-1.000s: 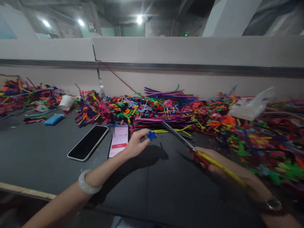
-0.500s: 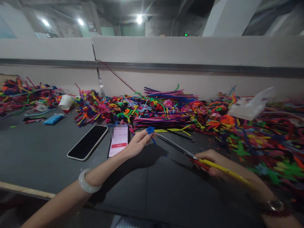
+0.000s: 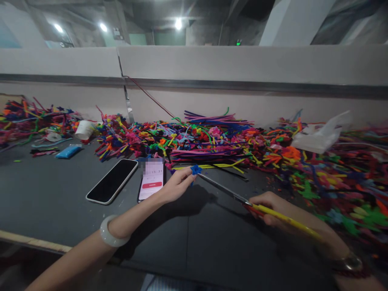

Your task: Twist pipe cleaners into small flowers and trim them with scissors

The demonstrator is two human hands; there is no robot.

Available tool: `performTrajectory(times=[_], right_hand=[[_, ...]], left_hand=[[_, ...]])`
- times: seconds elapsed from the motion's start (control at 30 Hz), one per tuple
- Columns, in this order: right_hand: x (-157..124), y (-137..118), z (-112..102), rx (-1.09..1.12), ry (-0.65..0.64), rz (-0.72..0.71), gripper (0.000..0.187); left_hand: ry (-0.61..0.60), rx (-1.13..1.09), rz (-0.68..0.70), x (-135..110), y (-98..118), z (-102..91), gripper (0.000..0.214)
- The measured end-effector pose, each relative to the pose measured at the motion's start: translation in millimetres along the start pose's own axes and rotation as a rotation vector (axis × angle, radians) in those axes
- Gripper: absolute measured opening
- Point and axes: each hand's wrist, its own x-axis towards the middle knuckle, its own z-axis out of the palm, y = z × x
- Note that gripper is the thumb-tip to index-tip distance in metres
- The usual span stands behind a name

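Between the fingertips of my left hand (image 3: 177, 186) is a small blue flower (image 3: 195, 169) of fuzzy pipe cleaner. A bit of blue stem shows just below it. My right hand (image 3: 268, 206) is wrapped round the handles of long-nose pliers (image 3: 226, 190), one handle yellow and the other red. The slim metal jaws reach left, and their tip meets the flower's right edge. Whether the tip grips the flower is too small to tell. Both hands are raised over the dark tabletop (image 3: 163, 246).
Two phones, one with a black screen (image 3: 112, 182) and one lit (image 3: 152, 182), lie by my left forearm. A long heap of coloured pipe cleaners (image 3: 209, 153) runs along the back panel. Further left are a paper cup (image 3: 85, 130) and a blue packet (image 3: 69, 151); a white plastic bag (image 3: 317, 139) lies right.
The blue flower has shifted slightly right and down with my left fingers and turned, so less stem shows. The pliers' jaws look closer together, their tip still at the flower.
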Motion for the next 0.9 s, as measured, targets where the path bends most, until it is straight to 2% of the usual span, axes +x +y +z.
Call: performTrajectory(times=[0.07,0.53,0.8,0.9], right_hand=[[1,1,0,0.015,-0.032,0.006,0.064],[2,0,-1,0.037,-0.025,0.028,0.063],[4,12,1,0.041,-0.051,0.02,0.06],[4,12,0,0.04,-0.025,-0.013,0.06]], left_hand=[[-0.009,-0.006,-0.001,0,1,-0.1,0.029],[-0.035,-0.007,-0.001,-1,1,-0.2,0.029],[-0.039,0.015,0.009,-1,-1,-2.1,0.03],[-0.039,0.007,0.012,-1,1,-3.3,0.029]])
